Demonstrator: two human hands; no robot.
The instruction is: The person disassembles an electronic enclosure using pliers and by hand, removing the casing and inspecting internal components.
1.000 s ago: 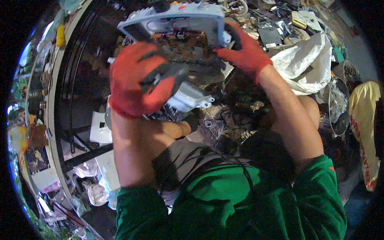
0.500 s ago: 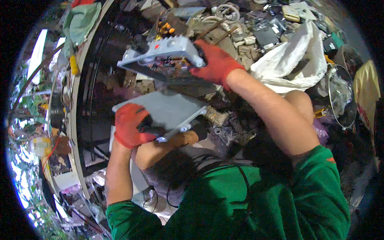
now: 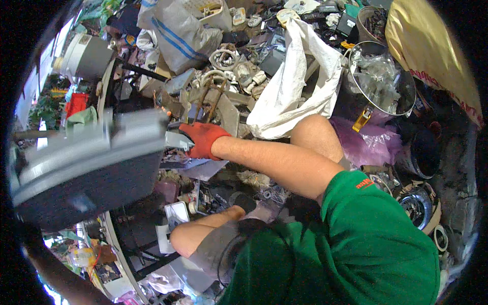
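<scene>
My right hand, in a red glove, is closed on the pale grey end of a metal housing; most of that housing is hidden. Beside it, a large grey metal panel fills the left of the view, close up and blurred by motion, with a raised lip and a darker face. My left forearm rises from the lower left toward this panel. The left hand itself is hidden behind the panel or outside the picture, so its fingers do not show.
Past my right knee lies a white woven sack. A round wire-rimmed container of clear plastic stands at the right, with purple plastic sheeting below it. Loose electronic scrap covers the ground ahead. A blue-striped sack stands further back.
The flat grey panel has left my lap. Grey metal now looms large at the left, and my right hand has moved left and lower. The left hand has gone out of sight.
</scene>
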